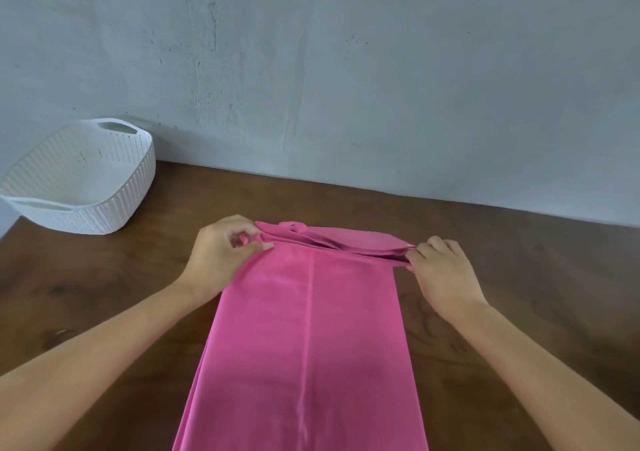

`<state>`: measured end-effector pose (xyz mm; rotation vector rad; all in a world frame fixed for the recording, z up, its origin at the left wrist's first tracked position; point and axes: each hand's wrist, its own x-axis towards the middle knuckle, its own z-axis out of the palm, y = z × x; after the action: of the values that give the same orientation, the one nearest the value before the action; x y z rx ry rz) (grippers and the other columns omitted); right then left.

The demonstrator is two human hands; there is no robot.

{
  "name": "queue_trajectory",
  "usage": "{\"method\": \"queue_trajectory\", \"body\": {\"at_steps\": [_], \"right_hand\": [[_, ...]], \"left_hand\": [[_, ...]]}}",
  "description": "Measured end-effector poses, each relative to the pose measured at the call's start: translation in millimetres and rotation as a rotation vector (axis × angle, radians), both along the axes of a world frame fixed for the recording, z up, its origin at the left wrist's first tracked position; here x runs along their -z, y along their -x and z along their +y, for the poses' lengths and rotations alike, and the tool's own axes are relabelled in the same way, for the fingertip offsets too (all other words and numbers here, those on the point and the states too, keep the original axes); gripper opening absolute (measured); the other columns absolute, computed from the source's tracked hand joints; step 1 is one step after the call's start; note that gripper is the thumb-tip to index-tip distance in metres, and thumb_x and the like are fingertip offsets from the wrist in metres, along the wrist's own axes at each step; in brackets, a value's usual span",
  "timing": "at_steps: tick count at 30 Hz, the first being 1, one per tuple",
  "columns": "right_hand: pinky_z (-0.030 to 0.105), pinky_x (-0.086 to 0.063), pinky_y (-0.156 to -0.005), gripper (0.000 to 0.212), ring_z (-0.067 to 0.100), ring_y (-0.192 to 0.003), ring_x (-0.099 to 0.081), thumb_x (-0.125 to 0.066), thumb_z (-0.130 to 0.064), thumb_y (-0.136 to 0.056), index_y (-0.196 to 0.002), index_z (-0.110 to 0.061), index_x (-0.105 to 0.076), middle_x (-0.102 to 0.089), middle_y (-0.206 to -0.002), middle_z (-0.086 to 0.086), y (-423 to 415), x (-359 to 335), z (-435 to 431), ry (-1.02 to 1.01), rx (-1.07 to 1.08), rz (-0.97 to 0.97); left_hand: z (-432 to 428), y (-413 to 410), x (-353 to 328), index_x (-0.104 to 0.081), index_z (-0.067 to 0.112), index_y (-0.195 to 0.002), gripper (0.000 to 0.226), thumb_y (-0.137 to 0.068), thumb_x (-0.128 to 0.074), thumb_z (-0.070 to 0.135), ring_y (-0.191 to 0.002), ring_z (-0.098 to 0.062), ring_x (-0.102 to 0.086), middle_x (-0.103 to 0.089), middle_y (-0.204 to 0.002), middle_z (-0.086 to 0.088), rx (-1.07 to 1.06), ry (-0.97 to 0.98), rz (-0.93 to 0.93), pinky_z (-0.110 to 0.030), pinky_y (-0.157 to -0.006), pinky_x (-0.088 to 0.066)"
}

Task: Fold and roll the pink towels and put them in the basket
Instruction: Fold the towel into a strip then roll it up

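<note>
A pink towel [304,339] lies as a long folded strip down the middle of the brown wooden table [519,260], running from the near edge toward the wall. Its far end is turned over into a flat fold or low roll. My left hand [221,253] pinches the left end of that fold. My right hand [440,270] pinches its right end. A white perforated basket [114,194] with cut-out handles stands at the table's far left corner, with nothing visible inside it.
A grey plaster wall [346,69] rises right behind the table's far edge. The table's left edge shows near the basket. Bare wood lies on both sides of the towel.
</note>
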<state>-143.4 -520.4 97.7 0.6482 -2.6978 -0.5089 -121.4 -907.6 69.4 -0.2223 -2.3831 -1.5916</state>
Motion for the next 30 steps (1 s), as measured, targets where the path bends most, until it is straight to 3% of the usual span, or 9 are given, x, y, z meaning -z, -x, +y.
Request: {"method": "queue_trajectory", "body": {"at_steps": [3, 9, 13, 17, 21, 27, 30], "right_hand": [[0.041, -0.05, -0.077, 0.028, 0.027, -0.085, -0.058, -0.086, -0.005, -0.069, -0.092, -0.013, -0.072, -0.065, -0.087, 0.003, -10.6, 11.2, 6.2, 0.027, 0.048, 0.008], [0.041, -0.046, -0.078, 0.012, 0.024, -0.089, -0.046, -0.078, -0.012, -0.083, -0.094, -0.016, -0.072, -0.048, -0.095, 0.003, -18.1, 14.5, 2.8, 0.13, 0.182, 0.05], [0.048, -0.051, -0.085, 0.014, 0.032, -0.107, -0.056, -0.081, -0.012, -0.081, -0.094, -0.013, -0.077, -0.06, -0.116, 0.009, -21.7, 11.8, 1.8, 0.227, 0.176, 0.054], [0.041, -0.051, -0.071, 0.01, 0.028, -0.09, -0.061, -0.081, -0.009, -0.08, -0.088, -0.011, -0.076, -0.065, -0.1, 0.002, -33.8, 21.5, 3.6, 0.332, 0.066, 0.028], [0.038, -0.053, -0.074, 0.006, 0.022, -0.092, -0.061, -0.071, -0.02, -0.092, -0.093, -0.015, -0.074, -0.068, -0.102, -0.004, -57.3, 40.6, 8.8, 0.422, 0.015, -0.061], [0.036, -0.056, -0.077, 0.009, 0.019, -0.096, -0.065, -0.071, -0.026, -0.092, -0.095, -0.018, -0.074, -0.073, -0.106, -0.006, -103.8, 69.5, 17.4, 0.413, -0.016, -0.141], [0.036, -0.057, -0.076, 0.01, 0.019, -0.095, -0.066, -0.076, -0.029, -0.088, -0.091, -0.019, -0.075, -0.074, -0.105, -0.006, -126.7, 75.1, 25.6, 0.448, -0.023, -0.152]], "left_hand": [[1.2, -10.0, 3.2, -0.071, 0.014, -0.073, 0.015, -0.08, -0.085, 0.013, -0.073, -0.03, -0.059, -0.065, -0.079, -0.002, 0.005, -0.022, -0.02, -0.049, -0.069, -0.052], [-4.3, -26.7, 9.0, -0.073, 0.014, -0.077, 0.011, -0.082, -0.083, 0.016, -0.078, -0.029, -0.063, -0.067, -0.081, -0.001, 0.003, -0.023, -0.044, -0.049, -0.072, -0.054], [-10.8, -36.3, 13.1, -0.075, 0.011, -0.081, 0.015, -0.085, -0.078, 0.024, -0.084, -0.031, -0.066, -0.07, -0.087, -0.005, 0.002, -0.041, -0.086, -0.052, -0.078, -0.056], [-13.4, -47.6, 20.0, -0.074, 0.013, -0.079, 0.016, -0.087, -0.078, 0.026, -0.086, -0.025, -0.069, -0.072, -0.087, 0.0, -0.041, -0.037, -0.135, -0.051, -0.082, -0.056], [-14.4, -64.8, 30.8, -0.073, 0.015, -0.077, 0.017, -0.088, -0.077, 0.027, -0.086, -0.024, -0.069, -0.073, -0.086, 0.002, -0.081, -0.023, -0.201, -0.05, -0.083, -0.056], [-1.3, -103.7, 40.8, -0.067, 0.021, -0.068, 0.025, -0.089, -0.076, 0.032, -0.072, -0.01, -0.065, -0.07, -0.075, 0.009, -0.207, 0.06, -0.242, -0.021, -0.063, -0.046], [12.0, -127.1, 37.2, -0.064, 0.016, -0.067, 0.033, -0.09, -0.075, 0.036, -0.055, -0.007, -0.053, -0.066, -0.067, 0.005, -0.282, 0.14, -0.255, -0.022, -0.053, -0.037]]}}
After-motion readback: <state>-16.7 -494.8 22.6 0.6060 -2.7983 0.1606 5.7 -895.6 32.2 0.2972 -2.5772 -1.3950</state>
